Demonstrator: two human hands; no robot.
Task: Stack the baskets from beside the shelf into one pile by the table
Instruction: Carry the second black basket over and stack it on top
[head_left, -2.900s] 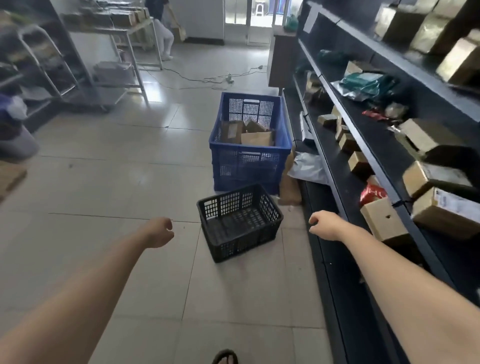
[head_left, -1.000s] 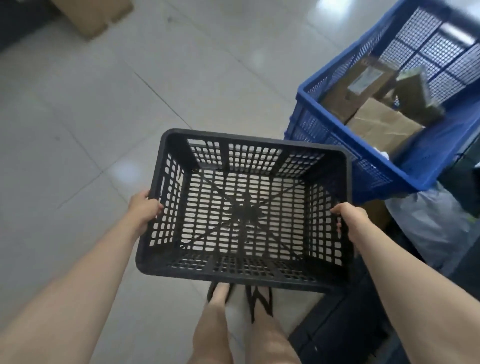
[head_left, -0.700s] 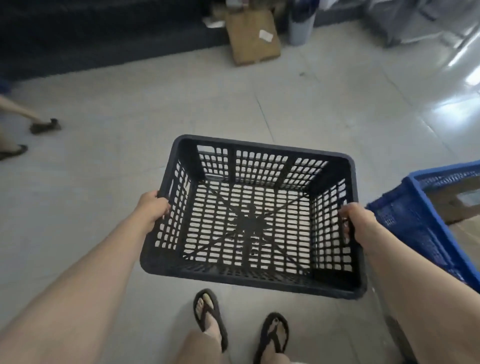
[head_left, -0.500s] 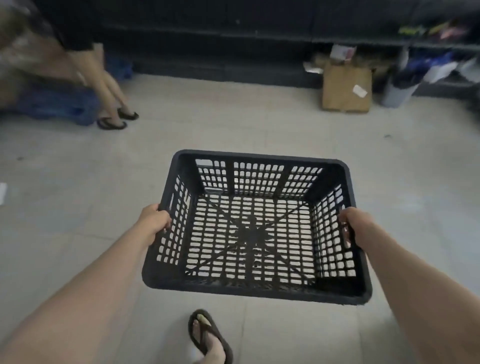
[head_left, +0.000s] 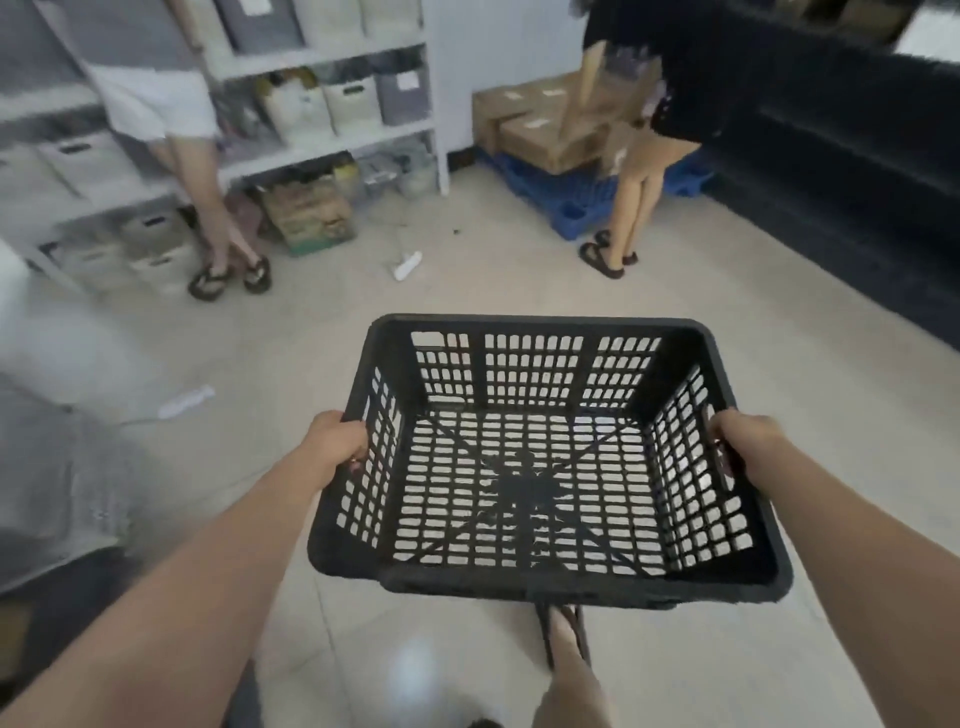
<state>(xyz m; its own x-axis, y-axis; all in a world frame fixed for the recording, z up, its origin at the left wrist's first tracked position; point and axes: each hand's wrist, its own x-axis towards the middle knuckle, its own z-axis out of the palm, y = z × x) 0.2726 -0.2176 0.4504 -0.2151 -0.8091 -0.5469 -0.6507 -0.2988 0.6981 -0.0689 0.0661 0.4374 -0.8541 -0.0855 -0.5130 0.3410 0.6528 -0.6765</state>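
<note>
Carrying step imo: empty black basket (head_left: 540, 467) gripped at both sides by left hand (head_left: 335, 441) & right hand (head_left: 748, 441), fingers closed on rim, desk not spotted yet, so it needs to be found next.

Basket (head_left: 540, 467) held above the floor (head_left: 493, 280), left hand (head_left: 335, 441) on its left wall, right hand (head_left: 748, 441) on its right wall. Beyond the basket: shelf unit (head_left: 322, 93) far left, pallet (head_left: 561, 202) with what look like boxes (head_left: 545, 135) far right.

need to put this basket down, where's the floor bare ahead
Bare tiles lie straight ahead of the black basket, between the power strip and the dark shelving. Crowded along the white shelf and blue pallet, where two people stand.
</note>
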